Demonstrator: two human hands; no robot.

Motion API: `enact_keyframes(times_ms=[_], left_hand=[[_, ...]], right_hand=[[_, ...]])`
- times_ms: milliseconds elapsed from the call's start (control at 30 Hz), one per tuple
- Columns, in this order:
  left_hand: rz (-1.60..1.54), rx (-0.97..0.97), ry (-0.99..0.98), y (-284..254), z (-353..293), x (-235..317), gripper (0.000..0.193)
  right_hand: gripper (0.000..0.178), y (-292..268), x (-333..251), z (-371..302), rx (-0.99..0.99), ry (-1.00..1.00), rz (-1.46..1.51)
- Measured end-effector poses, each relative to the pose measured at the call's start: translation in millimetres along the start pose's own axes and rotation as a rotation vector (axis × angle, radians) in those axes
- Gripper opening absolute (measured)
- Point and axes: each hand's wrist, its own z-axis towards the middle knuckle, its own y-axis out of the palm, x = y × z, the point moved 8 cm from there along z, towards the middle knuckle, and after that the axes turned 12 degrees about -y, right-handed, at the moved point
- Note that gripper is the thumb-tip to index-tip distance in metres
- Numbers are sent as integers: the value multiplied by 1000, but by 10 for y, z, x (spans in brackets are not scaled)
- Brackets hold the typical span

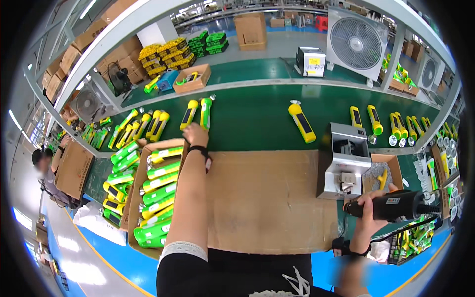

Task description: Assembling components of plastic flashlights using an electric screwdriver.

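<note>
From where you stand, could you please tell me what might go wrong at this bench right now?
First, the left hand is at the near end of a green flashlight, with a yellow flashlight close beside it, so it might nudge that one askew. Second, the right hand holds a black power tool near an open cardboard box of small grey parts; a careless swing could perhaps spill them.

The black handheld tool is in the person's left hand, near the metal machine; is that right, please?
Not quite: the head view shows the black handheld tool in the right hand; it is indeed near the metal machine.
</note>
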Motion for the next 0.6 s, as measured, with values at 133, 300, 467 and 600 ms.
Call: enact_keyframes(times_ms=[133,300,467,600], left_hand=[[-442,-39,156,226,289,-176,75],[-292,-91,155,380,301,108,49],[91,-17,378,-422,-838,627,21],[246,-65,470,-757,-1964,553,19]], right_hand=[[58,95,-39,-101,-54,-1,-27],[58,193,-6,-23,-26,-18,4],[59,-44,-54,174,130,-136,14],[55,-42,104,319,145,-121,101]])
